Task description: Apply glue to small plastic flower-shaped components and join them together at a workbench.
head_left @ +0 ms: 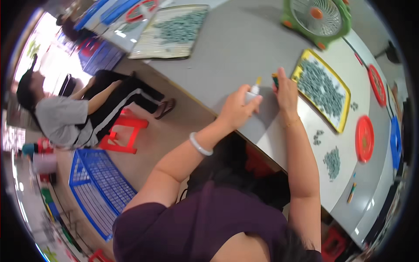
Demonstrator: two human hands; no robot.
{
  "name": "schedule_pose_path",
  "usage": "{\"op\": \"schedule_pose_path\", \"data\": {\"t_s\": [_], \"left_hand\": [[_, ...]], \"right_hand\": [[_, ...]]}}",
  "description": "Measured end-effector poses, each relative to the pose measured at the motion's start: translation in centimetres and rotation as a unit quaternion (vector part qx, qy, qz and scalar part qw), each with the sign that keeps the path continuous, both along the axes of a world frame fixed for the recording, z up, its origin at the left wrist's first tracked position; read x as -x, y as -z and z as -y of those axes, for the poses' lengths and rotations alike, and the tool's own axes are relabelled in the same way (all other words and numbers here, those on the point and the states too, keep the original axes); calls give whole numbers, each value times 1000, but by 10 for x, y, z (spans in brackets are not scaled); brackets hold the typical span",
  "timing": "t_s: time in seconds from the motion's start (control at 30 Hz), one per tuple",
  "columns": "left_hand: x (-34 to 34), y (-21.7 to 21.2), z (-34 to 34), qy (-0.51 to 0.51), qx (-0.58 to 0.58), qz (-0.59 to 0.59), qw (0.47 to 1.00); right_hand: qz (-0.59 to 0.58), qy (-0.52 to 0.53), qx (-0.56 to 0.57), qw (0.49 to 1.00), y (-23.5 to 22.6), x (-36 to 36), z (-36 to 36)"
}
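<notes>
My left hand (238, 107) is closed around a small white squeeze bottle (254, 91) with a yellow nozzle pointing up, probably a glue bottle. Just to its right, my right hand (286, 96) grips a small dark green and orange object (275, 81); most of it is hidden by my fingers. Both hands are over the near edge of the grey table (235, 48). Right of my right hand lies a yellow-rimmed tray (348, 98) with many small grey-green pieces (323, 89) spread in it.
A loose heap of grey-green pieces (332, 163) lies near red plates (365, 139). Beyond are a green fan (316, 16) and another tray (139, 49). On the left, a person (61, 109) sits on a red stool (126, 135), behind a blue basket (100, 187).
</notes>
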State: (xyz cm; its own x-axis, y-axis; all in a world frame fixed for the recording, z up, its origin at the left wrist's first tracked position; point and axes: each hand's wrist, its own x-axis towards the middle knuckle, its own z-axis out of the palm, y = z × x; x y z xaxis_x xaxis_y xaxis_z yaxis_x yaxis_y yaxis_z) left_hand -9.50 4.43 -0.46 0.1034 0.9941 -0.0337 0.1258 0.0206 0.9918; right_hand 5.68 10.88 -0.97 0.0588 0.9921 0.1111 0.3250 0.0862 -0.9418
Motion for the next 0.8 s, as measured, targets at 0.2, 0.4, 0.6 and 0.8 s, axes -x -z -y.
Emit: {"op": "schedule_pose_path", "data": {"t_s": [0.2,0.4,0.6,0.8], "left_hand": [[-20,6,5,3,-3,-32,999],[-18,10,11,15,-12,-49,999],[-19,9,11,2,-22,-58,998],[-21,7,7,6,-20,-72,997]], "right_hand": [[11,33,28,999,2,-12,14],[44,26,13,999,2,-8,19],[46,25,-8,999,3,-7,19],[68,20,-17,997,3,-9,17]]}}
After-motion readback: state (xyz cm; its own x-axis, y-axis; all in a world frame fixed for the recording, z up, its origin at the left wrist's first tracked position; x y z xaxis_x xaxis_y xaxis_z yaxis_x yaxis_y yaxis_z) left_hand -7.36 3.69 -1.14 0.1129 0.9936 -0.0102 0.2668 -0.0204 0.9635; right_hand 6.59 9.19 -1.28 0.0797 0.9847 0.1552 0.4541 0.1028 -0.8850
